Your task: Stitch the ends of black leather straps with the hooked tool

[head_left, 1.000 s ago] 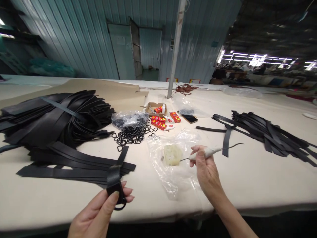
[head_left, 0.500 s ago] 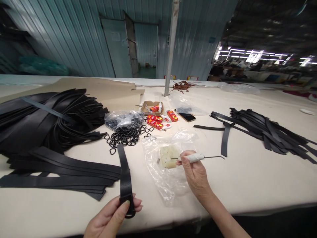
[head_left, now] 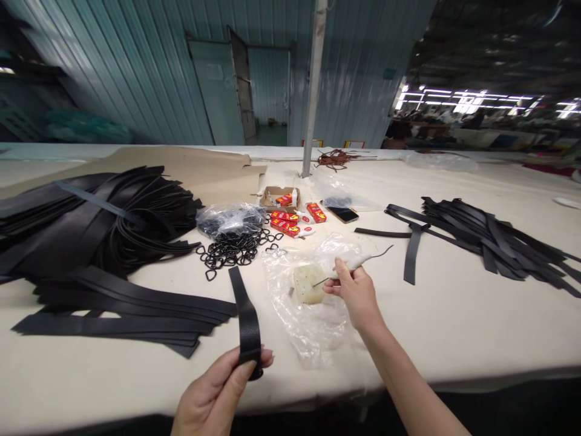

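My left hand (head_left: 220, 387) is closed on the folded lower end of a black strap (head_left: 247, 315), whose free end points away from me. A black ring shows partly at the fold. My right hand (head_left: 356, 290) grips the pale handle of a thin metal tool (head_left: 358, 263). The tool's straight tip is at a yellowish block (head_left: 308, 283), and its curved end points up to the right. Under the block lies a clear plastic sheet (head_left: 304, 345).
Black strap bundles lie left (head_left: 113, 224) and right (head_left: 481, 236). Black rings (head_left: 231, 249), red boxes (head_left: 284, 226), a cardboard box (head_left: 267, 198) and a phone (head_left: 343, 214) are mid-table. A metal post (head_left: 313, 91) stands behind.
My left hand and the strap have moved right and slightly away from me. My right hand has tilted the tool, so its tip points down-left and its curved end is higher.
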`<action>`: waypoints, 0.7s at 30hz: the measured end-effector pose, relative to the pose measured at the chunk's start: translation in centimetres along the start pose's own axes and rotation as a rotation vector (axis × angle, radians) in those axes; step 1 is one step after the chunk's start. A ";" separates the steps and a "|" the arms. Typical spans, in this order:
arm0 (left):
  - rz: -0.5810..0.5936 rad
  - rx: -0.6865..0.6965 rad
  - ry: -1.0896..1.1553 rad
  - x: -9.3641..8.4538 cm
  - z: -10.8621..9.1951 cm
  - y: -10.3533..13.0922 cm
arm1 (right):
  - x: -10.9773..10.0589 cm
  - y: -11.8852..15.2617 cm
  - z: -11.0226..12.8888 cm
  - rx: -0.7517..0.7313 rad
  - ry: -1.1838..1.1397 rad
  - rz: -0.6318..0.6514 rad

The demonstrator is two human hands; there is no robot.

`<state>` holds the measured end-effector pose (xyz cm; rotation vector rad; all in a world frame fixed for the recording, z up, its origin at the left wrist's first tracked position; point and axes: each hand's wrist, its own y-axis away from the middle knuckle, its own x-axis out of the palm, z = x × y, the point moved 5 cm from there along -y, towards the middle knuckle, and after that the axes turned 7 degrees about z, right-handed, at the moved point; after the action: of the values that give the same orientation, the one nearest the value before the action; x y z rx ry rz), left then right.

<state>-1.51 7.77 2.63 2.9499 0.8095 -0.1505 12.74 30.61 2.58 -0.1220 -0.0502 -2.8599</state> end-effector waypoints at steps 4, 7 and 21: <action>-0.038 0.112 -0.072 0.3 -1.4 0.3 | 0.0 -0.4 -0.2 0.043 -0.039 -0.021; -0.092 0.164 -0.059 0.4 -2.1 0.8 | -0.2 -0.3 -0.3 0.028 -0.068 -0.038; 0.005 0.552 -0.443 -0.2 -3.6 3.3 | 3.1 13.0 6.5 -0.110 -0.313 0.147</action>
<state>0.30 5.20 6.37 3.1829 0.7873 -1.1496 13.88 17.56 9.64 -0.5696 0.0510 -2.6706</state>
